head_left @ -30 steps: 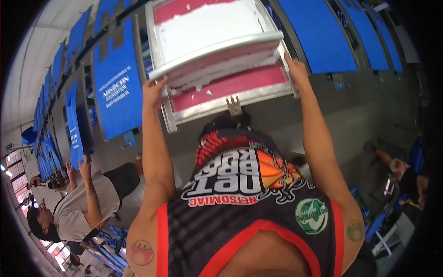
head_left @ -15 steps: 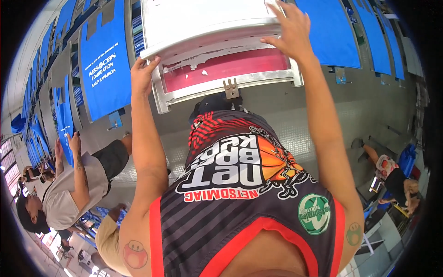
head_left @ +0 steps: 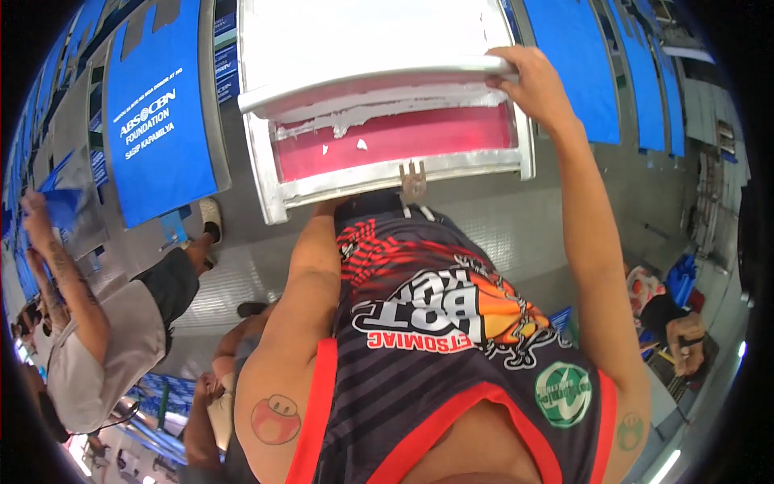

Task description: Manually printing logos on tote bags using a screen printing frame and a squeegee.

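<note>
Head view: gripping squeegee bar (head_left: 371, 79) in right hand (head_left: 538, 87), can't tell left hand behind frame (head_left: 347, 183), probably needs both next.

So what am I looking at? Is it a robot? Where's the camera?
No robot, just a person. The camera sits on their head and looks down; its wide lens bends straight edges. Their right hand grips one end of a long bar. The bar reaches across a frame that has a pink sheet with something white on it, maybe paint. The left arm goes under the frame's near edge, so that hand is hidden. Flat blue pieces lie on both sides.
</note>
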Demonstrator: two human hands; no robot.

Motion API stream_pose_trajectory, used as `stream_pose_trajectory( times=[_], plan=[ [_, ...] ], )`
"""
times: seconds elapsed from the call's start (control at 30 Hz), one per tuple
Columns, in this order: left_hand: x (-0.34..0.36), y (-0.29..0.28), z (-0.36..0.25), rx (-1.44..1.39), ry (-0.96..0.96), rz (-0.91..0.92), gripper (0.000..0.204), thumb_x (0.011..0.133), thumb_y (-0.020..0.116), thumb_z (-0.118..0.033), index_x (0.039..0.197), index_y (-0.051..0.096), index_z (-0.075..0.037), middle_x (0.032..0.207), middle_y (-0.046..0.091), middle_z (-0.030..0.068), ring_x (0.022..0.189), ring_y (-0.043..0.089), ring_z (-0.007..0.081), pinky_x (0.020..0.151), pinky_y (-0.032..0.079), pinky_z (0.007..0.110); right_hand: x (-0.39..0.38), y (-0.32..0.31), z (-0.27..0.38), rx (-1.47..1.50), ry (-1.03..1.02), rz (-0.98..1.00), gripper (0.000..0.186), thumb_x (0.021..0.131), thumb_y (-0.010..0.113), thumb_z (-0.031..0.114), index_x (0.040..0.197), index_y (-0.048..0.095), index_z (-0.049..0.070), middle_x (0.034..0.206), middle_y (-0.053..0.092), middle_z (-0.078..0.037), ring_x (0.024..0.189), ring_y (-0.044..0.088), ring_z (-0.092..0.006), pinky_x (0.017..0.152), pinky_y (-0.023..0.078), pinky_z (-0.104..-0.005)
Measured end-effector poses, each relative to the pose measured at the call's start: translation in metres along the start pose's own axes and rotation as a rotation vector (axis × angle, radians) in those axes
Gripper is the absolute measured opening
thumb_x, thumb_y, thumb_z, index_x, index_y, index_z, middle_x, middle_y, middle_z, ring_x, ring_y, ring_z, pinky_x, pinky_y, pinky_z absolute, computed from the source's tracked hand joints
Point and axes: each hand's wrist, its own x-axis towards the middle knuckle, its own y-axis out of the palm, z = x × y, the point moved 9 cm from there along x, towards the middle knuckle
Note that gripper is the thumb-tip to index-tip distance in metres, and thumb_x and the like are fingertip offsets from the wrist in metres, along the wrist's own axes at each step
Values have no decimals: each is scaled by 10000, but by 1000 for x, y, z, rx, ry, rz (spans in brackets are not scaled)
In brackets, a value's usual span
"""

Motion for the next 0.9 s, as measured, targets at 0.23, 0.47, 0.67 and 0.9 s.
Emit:
stream_pose_trajectory(
  times=[0.23, 0.47, 0.67, 0.9],
  plan=[
    [22, 14, -18, -95, -34, 86, 498, 874, 556, -425, 1248, 555, -95, 1246, 592, 125, 1154, 553, 296, 972, 434, 380, -1, -1, 3, 76, 106, 73, 352, 716, 753, 93, 1051, 648, 87, 1006, 658, -84, 961, 553, -301, 835, 456, -381],
    [11, -5, -32, -115, -35, 131, 496, 872, 564, -422, 1241, 561, -91, 1233, 600, 126, 1138, 564, 296, 967, 439, 379, -4, 3, -2, 88, 108, 77, 359, 696, 757, 78, 1040, 656, 89, 991, 661, -77, 945, 555, -294, 830, 455, -378],
    [15, -6, -41, -140, -60, 218, 495, 870, 571, -420, 1236, 565, -88, 1222, 607, 127, 1125, 574, 296, 963, 443, 377, -4, 0, 0, 107, 107, 47, 323, 703, 735, 85, 1018, 668, 105, 925, 656, -80, 904, 556, -294, 836, 444, -389],
    [5, -7, -45, -171, -95, 321, 493, 867, 579, -418, 1230, 570, -84, 1210, 615, 129, 1110, 585, 296, 957, 448, 376, -5, 4, 1, 105, 123, 68, 337, 701, 741, 81, 1029, 664, 98, 959, 660, -81, 926, 555, -294, 840, 445, -384]
  ],
)
